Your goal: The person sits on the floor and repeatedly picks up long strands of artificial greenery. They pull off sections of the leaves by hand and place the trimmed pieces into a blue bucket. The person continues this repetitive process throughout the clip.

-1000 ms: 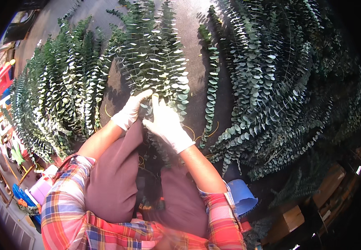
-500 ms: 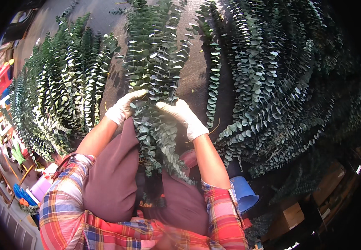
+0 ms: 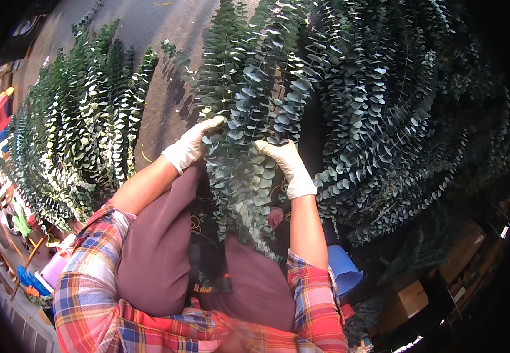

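Gloved left hand [image 3: 191,144] and right hand [image 3: 288,166] grip opposite sides of leafy bunch [image 3: 237,156], holding it between them. Leaf piles [image 3: 84,132] both sides; blue bucket [image 3: 344,270] near right elbow.

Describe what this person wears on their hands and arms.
The left hand and right hand wear off-white gloves reaching about the wrists. The plaid sleeves, mainly red, blue and white, end near the elbows, leaving the forearms bare.

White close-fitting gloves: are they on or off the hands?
On: the white gloves cover the left hand and right hand, ending near the wrists.
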`<act>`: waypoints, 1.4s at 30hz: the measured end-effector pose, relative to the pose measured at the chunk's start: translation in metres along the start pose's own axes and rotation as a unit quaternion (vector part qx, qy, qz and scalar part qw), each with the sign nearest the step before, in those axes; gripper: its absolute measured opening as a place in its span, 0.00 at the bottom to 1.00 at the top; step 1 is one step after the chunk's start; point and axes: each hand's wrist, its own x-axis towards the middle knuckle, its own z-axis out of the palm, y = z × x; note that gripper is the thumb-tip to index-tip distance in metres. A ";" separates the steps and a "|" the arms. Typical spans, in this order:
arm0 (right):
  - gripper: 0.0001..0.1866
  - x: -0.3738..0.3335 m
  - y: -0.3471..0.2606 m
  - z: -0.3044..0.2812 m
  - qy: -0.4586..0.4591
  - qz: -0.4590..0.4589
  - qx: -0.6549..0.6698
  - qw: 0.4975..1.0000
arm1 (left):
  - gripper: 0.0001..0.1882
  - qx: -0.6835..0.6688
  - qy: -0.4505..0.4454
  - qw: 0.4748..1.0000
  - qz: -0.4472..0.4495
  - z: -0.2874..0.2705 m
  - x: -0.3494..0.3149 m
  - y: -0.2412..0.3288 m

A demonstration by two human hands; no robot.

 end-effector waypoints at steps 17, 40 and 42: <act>0.15 0.020 0.032 0.022 0.274 -0.048 -0.477 0.834 | 0.20 0.220 0.056 0.974 0.023 0.024 -0.038 0.008; 0.30 0.034 0.030 -0.024 0.386 -0.203 -0.303 0.847 | 0.15 0.115 0.065 0.990 0.049 -0.018 -0.024 0.000; 0.28 0.038 0.045 -0.034 0.384 -0.165 -0.413 0.809 | 0.17 0.102 0.048 0.993 0.031 -0.013 -0.025 0.001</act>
